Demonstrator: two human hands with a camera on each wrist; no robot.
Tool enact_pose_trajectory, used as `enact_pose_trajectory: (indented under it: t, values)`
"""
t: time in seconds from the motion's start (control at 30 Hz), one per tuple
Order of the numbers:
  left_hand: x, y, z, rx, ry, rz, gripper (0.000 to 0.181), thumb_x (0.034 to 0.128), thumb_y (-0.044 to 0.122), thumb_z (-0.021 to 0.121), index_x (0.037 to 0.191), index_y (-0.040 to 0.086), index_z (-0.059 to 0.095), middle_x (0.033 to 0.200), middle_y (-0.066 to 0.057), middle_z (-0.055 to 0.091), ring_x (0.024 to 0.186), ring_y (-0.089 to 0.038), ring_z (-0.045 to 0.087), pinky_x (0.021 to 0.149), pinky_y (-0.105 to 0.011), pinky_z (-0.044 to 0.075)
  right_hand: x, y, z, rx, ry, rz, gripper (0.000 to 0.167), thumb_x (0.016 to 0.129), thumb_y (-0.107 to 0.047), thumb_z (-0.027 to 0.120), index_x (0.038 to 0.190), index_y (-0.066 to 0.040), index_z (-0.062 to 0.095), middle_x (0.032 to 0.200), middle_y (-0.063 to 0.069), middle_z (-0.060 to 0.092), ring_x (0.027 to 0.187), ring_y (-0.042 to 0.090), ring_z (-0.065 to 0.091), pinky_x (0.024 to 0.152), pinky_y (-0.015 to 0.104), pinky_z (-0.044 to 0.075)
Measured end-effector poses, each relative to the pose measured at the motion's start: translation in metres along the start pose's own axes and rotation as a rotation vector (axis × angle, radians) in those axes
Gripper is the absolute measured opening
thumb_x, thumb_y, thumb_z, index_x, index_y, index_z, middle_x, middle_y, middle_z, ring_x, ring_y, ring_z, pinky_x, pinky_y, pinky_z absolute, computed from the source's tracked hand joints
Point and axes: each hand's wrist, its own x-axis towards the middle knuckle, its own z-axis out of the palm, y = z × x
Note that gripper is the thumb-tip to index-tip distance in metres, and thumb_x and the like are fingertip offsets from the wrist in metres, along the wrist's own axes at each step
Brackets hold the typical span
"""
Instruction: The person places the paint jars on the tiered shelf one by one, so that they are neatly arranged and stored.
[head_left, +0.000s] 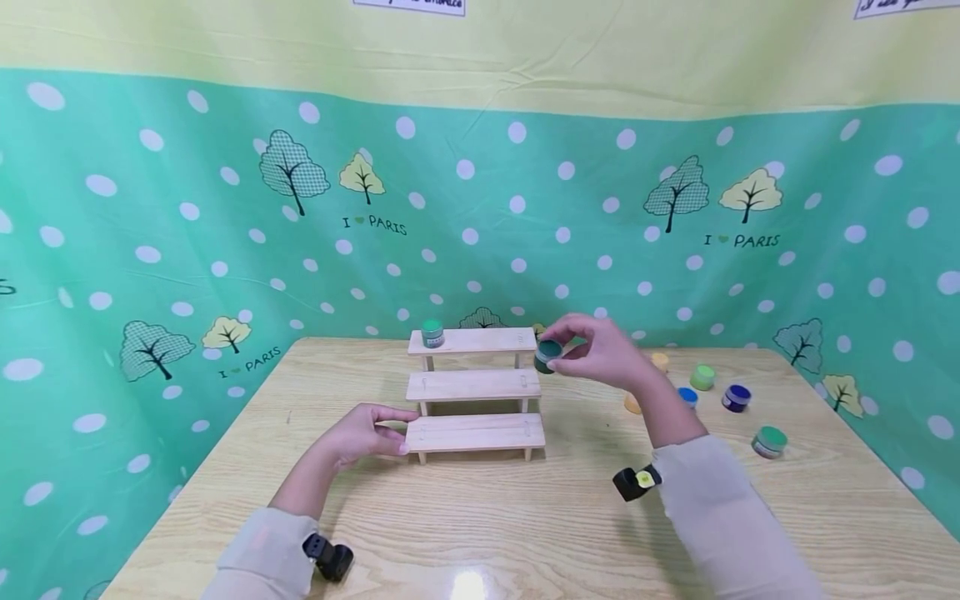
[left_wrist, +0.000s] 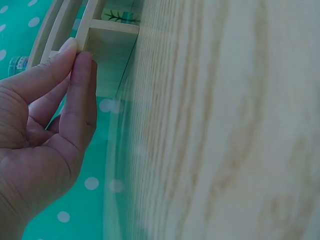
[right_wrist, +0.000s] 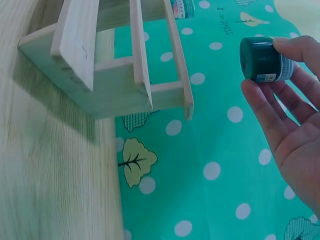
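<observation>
A small wooden three-step stand [head_left: 474,428] is on the table. My left hand [head_left: 369,432] pinches the left end of its lowest step; in the left wrist view the thumb and fingertips [left_wrist: 82,57] meet at the wood. My right hand [head_left: 603,354] holds a dark green paint jar [head_left: 549,357] between thumb and fingers, in the air just right of the stand's upper steps. The right wrist view shows that jar [right_wrist: 261,60] tilted on its side to the camera, apart from the stand. A green-lidded paint jar [head_left: 432,333] stands at the left end of the top step.
To the right on the table stand several more paint jars: light green [head_left: 702,377], dark purple [head_left: 737,397], green [head_left: 770,442], blue [head_left: 687,397] and orange ones [head_left: 632,403], some partly behind the right arm. A dotted green cloth [head_left: 517,225] hangs behind the table [head_left: 480,525].
</observation>
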Motion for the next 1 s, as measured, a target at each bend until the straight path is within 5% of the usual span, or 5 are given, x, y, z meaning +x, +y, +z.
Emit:
enact_pose_trajectory:
  t: [0.33, 1.0]
  values:
    - [0.0, 0.002, 0.0, -0.009, -0.012, 0.01, 0.059, 0.0777, -0.008, 0.076, 0.132, -0.008, 0.055, 0.107, -0.019, 0.068, 0.086, -0.019, 0.068, 0.076, -0.033, 0.058, 0.027, -0.001, 0.012, 0.007, -0.002, -0.012, 0.032, 0.08, -0.002, 0.077, 0.111, -0.003, 0.07, 0.1, 0.009, 0.065, 0.092, 0.026, 0.059, 0.079, 0.038, 0.058]
    - [0.0, 0.004, 0.001, -0.003, 0.002, -0.002, 0.059, 0.0761, -0.009, 0.077, 0.131, -0.008, 0.056, 0.104, -0.017, 0.068, 0.085, -0.02, 0.067, 0.077, -0.036, 0.058, 0.069, 0.003, 0.045, -0.009, 0.036, -0.019, 0.031, 0.082, -0.005, 0.075, 0.113, -0.004, 0.072, 0.106, 0.007, 0.066, 0.092, 0.023, 0.06, 0.076, 0.029, 0.058]
